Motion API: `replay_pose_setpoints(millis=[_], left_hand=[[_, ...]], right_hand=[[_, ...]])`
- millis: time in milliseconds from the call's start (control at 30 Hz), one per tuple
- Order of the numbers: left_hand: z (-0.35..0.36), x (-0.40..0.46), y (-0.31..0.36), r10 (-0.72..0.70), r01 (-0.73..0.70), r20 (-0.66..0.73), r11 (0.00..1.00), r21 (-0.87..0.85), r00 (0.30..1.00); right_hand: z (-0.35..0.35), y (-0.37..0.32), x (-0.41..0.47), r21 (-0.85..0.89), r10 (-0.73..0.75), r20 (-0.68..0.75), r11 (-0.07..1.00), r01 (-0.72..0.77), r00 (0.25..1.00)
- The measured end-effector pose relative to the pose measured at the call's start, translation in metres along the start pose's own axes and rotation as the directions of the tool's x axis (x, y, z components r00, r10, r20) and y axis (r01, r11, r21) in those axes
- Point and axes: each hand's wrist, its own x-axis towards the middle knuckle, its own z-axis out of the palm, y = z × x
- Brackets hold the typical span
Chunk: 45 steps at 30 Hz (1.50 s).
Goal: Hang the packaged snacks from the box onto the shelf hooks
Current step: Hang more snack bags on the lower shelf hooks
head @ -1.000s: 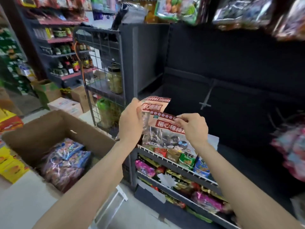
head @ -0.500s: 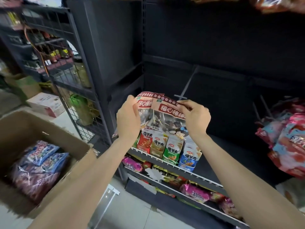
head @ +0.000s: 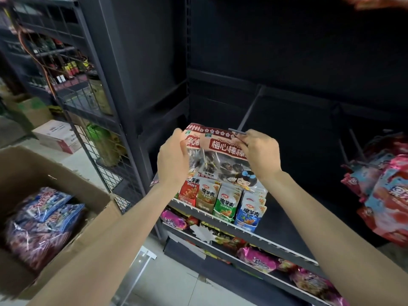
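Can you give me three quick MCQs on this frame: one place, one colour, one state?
1. Where is the cardboard box?
A. On the top shelf
B. On the floor, left of the shelf
C. Behind the hook

2. What colour is the header band of the held snack packs?
A. Dark red
B. Yellow
C. Green

3. What state are the snack packs in?
A. Lying in the box
B. Hanging free on the hook, hands off
C. Gripped by both hands at the hook tip

Answers:
1. B, it sits low at the left edge of view.
2. A, the printed strip on top is dark red.
3. C, the left hand and right hand grip the top edge by the hook.
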Motion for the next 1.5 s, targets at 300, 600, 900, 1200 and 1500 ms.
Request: replay_pose_setpoints(millis=[300,600,900,1200,1500], left_hand=[[0.009,0.007,0.016,0.02,-0.019,0.044,0.999,-0.03,0.999],[0.019,0.018,0.017,-0.015,0.023,0.105,0.997,-0.075,0.994],[0.017,0.011,0.002,-0.035,0.112,0.296,0.962,-0.25,0.955],[0.02,-0.003,0.022,-0.101,0.399,0.497,0.74,-0.541,0.862],[0.03,0.001,0.028,-0.168,0.362,0.366,0.742,-0.564,0.915]], right_hand=[[0.001,0.031,0.013,-0.3,-0.055,0.192,0.948,0.111,0.98],[0.018,0.044,0.055,-0.469,0.34,0.37,0.872,-0.143,0.864],[-0.002,0.028,-0.002,0.268,0.339,0.253,0.875,-0.402,0.906],[-0.032,0.01,-0.019,0.438,0.365,0.436,0.713,-0.548,0.823],[-0.032,0.002,-0.007,0.397,0.411,0.346,0.75,-0.528,0.843]])
